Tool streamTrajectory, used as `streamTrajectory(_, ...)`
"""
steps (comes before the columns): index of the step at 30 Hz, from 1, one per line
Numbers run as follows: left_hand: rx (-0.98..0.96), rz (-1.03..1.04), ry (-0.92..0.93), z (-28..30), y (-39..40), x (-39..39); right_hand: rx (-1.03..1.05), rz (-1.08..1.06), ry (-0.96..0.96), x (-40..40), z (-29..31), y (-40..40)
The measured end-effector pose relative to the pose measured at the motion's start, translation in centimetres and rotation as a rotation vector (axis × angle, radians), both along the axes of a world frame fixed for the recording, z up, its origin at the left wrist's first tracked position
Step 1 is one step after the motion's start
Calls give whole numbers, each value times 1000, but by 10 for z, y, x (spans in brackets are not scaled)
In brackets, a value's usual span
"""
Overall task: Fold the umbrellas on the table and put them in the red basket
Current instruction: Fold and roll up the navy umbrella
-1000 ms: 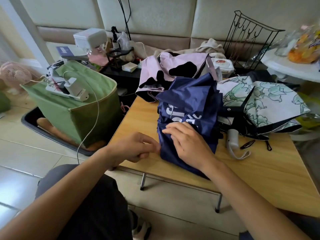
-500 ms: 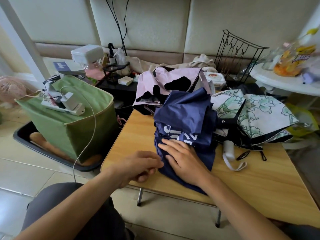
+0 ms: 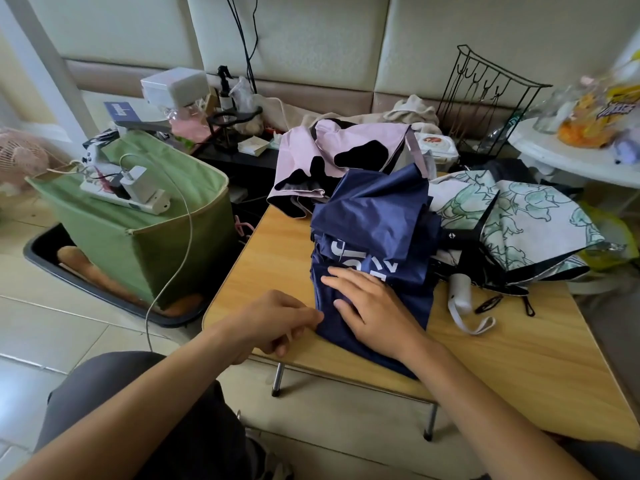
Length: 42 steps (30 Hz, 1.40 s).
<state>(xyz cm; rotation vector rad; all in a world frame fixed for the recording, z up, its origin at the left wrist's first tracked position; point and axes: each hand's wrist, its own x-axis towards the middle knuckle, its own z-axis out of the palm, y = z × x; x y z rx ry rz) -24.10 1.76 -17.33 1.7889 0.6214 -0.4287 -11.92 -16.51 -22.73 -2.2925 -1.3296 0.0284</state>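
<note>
Umbrellas, three, on a low wooden surface (image 3: 519, 348), all toward its far half.

Navy umbrella (image 3: 374, 230): white lettering, canopy loosely bunched, lies from the near-left edge of the surface back toward its middle. Right hand (image 3: 374, 310) rests flat on the near part of the canopy, fingers (image 3: 341, 278) straight and spread, pressing the fabric down just below the lettering, gripping nothing. Left hand (image 3: 277, 320) sits at the near-left edge of the surface, fingers curled, fingertips touching the left hem of the navy fabric beside the right thumb; whether they actually pinch the hem cannot be told.

Pink umbrella (image 3: 343, 147): black patches, crumpled, overhangs the far-left corner of the surface, behind the navy one and touching it.

Floral umbrella (image 3: 530, 223): white with green print and black trim, partly collapsed, at the far-right side, just beside the navy canopy. Its white handle (image 3: 459, 292) with wrist strap lies on the surface near the right hand, apart from it.

Green fabric bin (image 3: 149, 237): on the floor off the left edge, carrying a white power strip (image 3: 128, 197) with a cable.

Black wire rack (image 3: 485, 105): beyond the far edge.
</note>
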Motion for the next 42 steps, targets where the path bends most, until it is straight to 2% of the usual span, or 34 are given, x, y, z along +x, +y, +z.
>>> streamTrajectory(3, 50, -42, -43, -3, -4, 0, 49, -3, -24, -1, 4, 0)
streamTrajectory(8, 228, -175, -50, -1, 2, 5, -152, 57, -38, -4, -5, 0)
streamTrajectory(9, 330, -153, -111, -2, 4, 9, -166, 61, -29, -4, -6, -1)
streamTrajectory(11, 604, -113, -376, -2, 9, 18, -190, 63, -33, -3, -5, -2)
streamTrajectory(12, 715, -152, -498, 0, 10, 22, -201, 65, -35, -3, -3, -3)
streamTrajectory(14, 800, -330, -598, -2, 15, 32, -198, 73, -16, -4, 1, -5)
streamTrajectory(18, 791, -523, -524, -11, 24, 37, -219, 82, -19, -7, 5, -17)
streamTrajectory(21, 844, -550, -455, -11, 25, 32, -319, 48, -47, -12, 6, -29)
streamTrajectory(28, 954, -643, -292, -21, 7, 23, -380, 59, -63, -14, 6, -33)
streamTrajectory(34, 894, -703, -201, -15, 6, 24, -360, 70, -22, -9, 7, -33)
streamTrajectory(36, 903, -693, -216, -13, 5, 25, -324, 62, 11, -7, 10, -32)
streamTrajectory(38, 890, -670, -254, -11, 7, 26, -173, 19, -36, -10, 17, -32)
streamTrajectory(40, 877, -654, -282, -11, 8, 26, 125, -38, -254, -11, 26, -32)
streamTrajectory(42, 865, -611, -315, -11, 6, 27, 272, -156, -483, -8, 35, -32)
